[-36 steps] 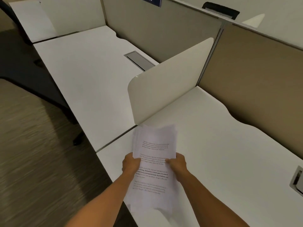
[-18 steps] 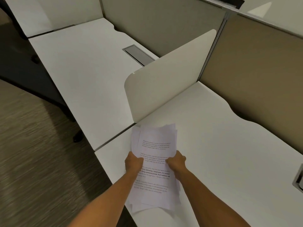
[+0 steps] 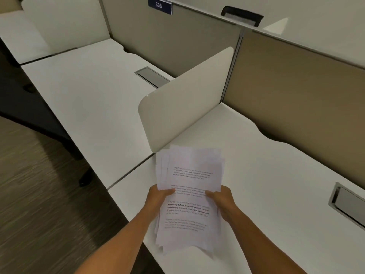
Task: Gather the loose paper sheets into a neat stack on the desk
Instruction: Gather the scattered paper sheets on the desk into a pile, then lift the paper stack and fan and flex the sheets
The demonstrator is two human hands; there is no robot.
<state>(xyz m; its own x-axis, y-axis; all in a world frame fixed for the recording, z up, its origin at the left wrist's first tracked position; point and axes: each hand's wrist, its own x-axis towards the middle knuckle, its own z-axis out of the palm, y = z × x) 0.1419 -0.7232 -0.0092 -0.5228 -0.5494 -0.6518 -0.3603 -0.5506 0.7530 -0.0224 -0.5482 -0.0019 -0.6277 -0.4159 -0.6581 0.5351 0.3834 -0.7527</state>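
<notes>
A row of white cubicle desks is seen from above, backed by tan fabric partition panels [image 3: 296, 80] and bordered on the left by striped brown carpet [image 3: 39, 194]. The near counter [image 3: 266, 184] is separated from the neighbouring desk [image 3: 88, 99] by a rounded cream divider [image 3: 187, 95] standing upright between them. A grey cable hatch [image 3: 153, 77] is set into the far desk, and a second hatch [image 3: 347, 204] is set into the near counter at the right edge. A dark blue sign [image 3: 159, 5] reading "308" is mounted on the top of the far partition.

A bundle of paper sheets [image 3: 189, 196] is held over the counter's front left corner, its edges fanned and uneven. Paragraphs of printed text are visible on the top sheet, with a few bold lines, but they cannot be read reliably. The left edge is gripped by the left hand [image 3: 158, 200] and the right edge by the right hand [image 3: 222, 200], the fingers of both clamped on the paper with thumbs on top.
</notes>
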